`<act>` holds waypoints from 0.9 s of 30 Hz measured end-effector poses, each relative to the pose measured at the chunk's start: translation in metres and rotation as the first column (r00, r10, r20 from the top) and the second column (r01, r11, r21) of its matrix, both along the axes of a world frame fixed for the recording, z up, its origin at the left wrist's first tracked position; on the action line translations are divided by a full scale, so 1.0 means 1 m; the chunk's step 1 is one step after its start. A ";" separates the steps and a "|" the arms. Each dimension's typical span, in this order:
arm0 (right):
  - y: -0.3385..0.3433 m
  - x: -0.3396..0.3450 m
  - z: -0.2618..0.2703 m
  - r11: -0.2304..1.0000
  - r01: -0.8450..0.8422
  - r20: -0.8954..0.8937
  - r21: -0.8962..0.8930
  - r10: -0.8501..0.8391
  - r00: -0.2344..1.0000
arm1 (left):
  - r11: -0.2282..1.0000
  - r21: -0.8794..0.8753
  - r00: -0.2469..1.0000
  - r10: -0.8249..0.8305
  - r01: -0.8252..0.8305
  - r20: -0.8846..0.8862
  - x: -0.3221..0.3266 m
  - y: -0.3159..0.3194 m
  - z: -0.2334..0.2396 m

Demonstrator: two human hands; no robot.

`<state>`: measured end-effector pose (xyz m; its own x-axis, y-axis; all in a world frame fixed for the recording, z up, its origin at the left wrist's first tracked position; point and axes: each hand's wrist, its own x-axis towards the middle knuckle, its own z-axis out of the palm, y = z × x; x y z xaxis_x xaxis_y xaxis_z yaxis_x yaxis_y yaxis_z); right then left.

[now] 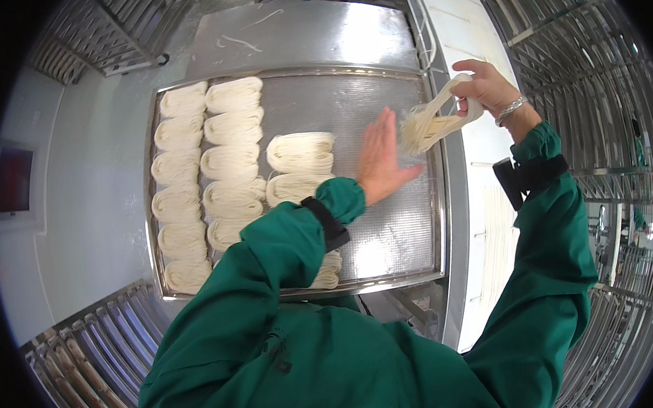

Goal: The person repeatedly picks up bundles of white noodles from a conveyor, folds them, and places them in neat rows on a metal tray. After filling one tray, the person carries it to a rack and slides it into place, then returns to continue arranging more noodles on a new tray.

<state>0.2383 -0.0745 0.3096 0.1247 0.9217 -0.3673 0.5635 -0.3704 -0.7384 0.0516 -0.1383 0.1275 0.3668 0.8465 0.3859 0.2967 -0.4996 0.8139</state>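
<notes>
A looped bundle of pale noodles (438,113) hangs from my right hand (485,90), whose fingers are closed on its upper end at the tray's right side. Its lower end is near my left hand (385,158). That hand is slightly blurred, holds nothing and has its thumb apart from the fingers, above the metal mesh tray (389,228). Folded noodle bundles (181,168) lie in two columns at the tray's left. A third column starts lower, with one bundle (301,152) in plain view; my left sleeve hides part of the second and third columns.
Beyond the tray, a steel table (293,32) bears noodle scraps. A white conveyor (486,155) with noodle strands runs along the right. Metal racks (576,76) stand at the right, with another rack (109,38) at upper left and stacked trays (94,353) at lower left.
</notes>
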 end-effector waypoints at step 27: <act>0.048 -0.064 -0.221 0.920 0.375 -0.552 -0.115 -0.373 0.746 | 0.972 0.132 0.647 -0.026 0.194 -0.762 -0.173 0.166 -0.122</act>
